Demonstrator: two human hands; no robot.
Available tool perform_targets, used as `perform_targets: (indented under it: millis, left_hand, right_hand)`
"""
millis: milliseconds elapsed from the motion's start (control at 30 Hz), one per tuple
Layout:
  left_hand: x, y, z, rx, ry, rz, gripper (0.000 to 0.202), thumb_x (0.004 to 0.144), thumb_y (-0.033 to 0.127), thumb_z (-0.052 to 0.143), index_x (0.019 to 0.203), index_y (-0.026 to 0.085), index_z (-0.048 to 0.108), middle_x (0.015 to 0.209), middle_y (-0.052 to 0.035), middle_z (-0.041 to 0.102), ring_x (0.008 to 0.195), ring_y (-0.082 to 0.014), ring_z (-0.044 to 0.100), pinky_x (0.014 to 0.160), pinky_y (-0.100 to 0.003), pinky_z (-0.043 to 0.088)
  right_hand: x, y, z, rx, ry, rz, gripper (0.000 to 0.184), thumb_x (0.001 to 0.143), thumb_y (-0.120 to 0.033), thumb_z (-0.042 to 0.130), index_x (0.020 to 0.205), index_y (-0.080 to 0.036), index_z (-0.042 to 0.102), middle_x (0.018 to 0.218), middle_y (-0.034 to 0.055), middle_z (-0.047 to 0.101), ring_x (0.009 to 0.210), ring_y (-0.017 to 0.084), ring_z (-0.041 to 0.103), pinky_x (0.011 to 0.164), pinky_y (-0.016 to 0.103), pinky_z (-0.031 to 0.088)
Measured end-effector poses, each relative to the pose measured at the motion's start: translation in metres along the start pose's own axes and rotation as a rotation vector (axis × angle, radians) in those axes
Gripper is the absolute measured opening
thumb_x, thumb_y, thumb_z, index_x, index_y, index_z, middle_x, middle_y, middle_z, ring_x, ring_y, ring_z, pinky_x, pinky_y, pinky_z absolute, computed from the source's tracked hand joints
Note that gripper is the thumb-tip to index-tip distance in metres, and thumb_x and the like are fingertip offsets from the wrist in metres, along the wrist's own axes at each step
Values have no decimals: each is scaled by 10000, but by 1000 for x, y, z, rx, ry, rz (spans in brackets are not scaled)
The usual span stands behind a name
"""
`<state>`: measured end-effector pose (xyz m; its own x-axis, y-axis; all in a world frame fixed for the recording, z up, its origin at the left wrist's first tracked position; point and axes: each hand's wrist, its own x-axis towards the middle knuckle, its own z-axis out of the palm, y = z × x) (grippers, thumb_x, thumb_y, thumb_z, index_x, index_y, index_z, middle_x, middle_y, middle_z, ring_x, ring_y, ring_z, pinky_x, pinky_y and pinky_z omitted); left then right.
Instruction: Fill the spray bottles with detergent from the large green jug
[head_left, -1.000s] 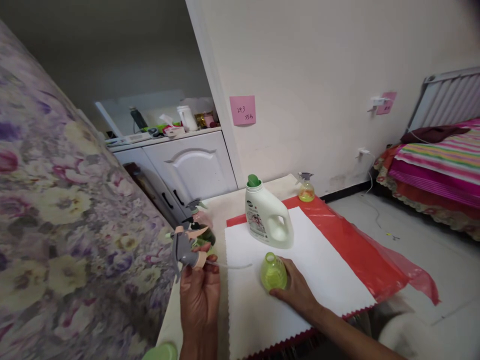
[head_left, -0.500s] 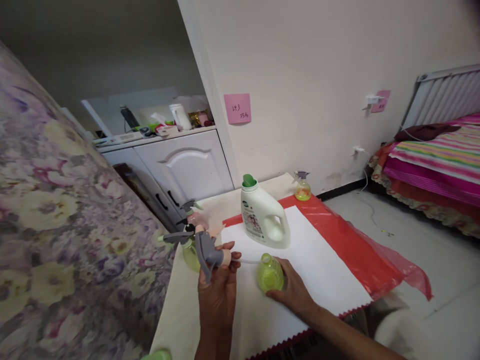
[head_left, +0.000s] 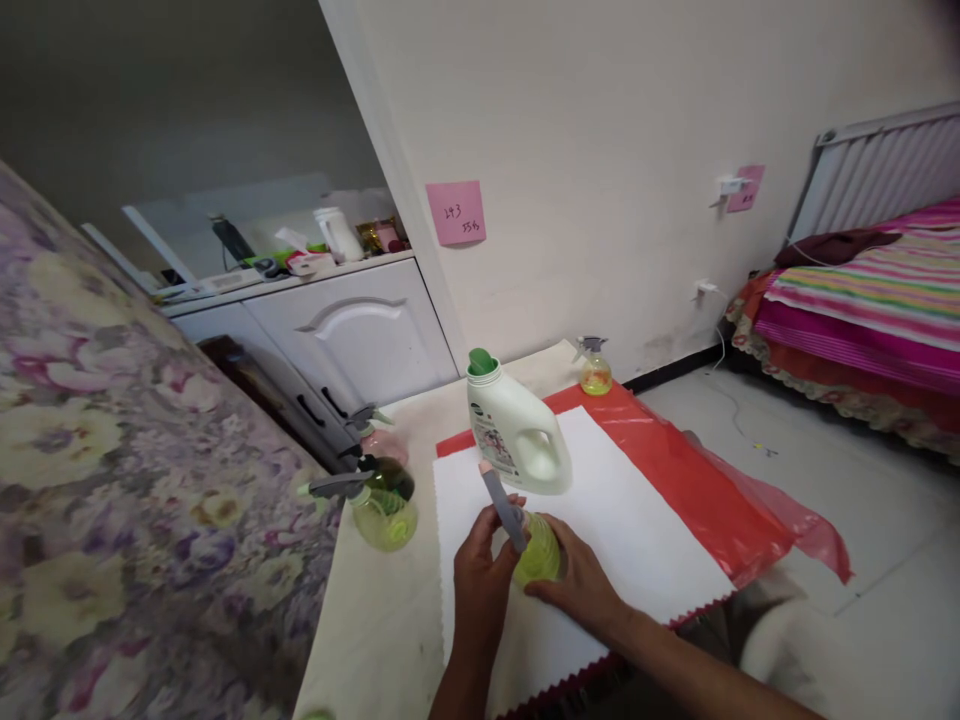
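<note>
My right hand (head_left: 581,580) is wrapped round the right side of a yellow-green spray bottle (head_left: 541,553) on the white sheet (head_left: 622,520). At the bottle's mouth, my left hand (head_left: 486,560) grips a grey trigger spray head (head_left: 503,507) with a peach nozzle tip. The head sits at the bottle's neck; my fingers hide whether it is threaded on. Its tube is out of sight. Just behind stands a large white-green detergent jug (head_left: 517,430), uncapped at the top, with a green piece (head_left: 481,360) in its mouth.
Several spray bottles stand at the table's left, a yellow-green one (head_left: 386,520) nearest and a pink one (head_left: 386,445) behind. Another spray bottle (head_left: 596,376) is at the far right corner. Red plastic film (head_left: 660,460) hangs over the right edge. A floral curtain (head_left: 150,480) borders the left.
My left hand has moved right, bringing the spray head from left of the bottle onto its mouth. The white tube seen before is now hidden. My right hand stays round the bottle.
</note>
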<state>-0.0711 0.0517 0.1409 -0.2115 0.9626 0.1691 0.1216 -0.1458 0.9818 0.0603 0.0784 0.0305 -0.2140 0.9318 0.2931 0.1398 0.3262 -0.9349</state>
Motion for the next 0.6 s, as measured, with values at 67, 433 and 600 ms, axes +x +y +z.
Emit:
perform_targets:
  millis: [67,433,600]
  left_hand:
    - [1,-4,2,34,-1,-1,370,704,382,718,1030,208,690,1102,-86,714,1075,-285,627,920,-375,495]
    - [4,-18,-3,19,-71,-19,295,745,325,699,1010,201,663,1149,-88,695,1124,-277,608,941,-369,493]
    - [1,-9,-2,-58,-45,-58,333,729,345,718,1022,192,671,1153,-101,699,1115,-280,622,946,-386,499]
  right_hand:
    - [0,2,0,8,-5,5,816,577,-187,804,1306,-254,443,1289,76,578,1187,295,540,1023,463,425]
    - [0,-13,-6,46,-6,-27,766,580,-216,817,1262,-251,471,1227,71,569,1145,282,549,1007,432,436]
    - [-2,-20,-10,99,-32,-97,701,638,-276,776,1269,-252,469,1212,70,541,1154,277,527,1013,420,428]
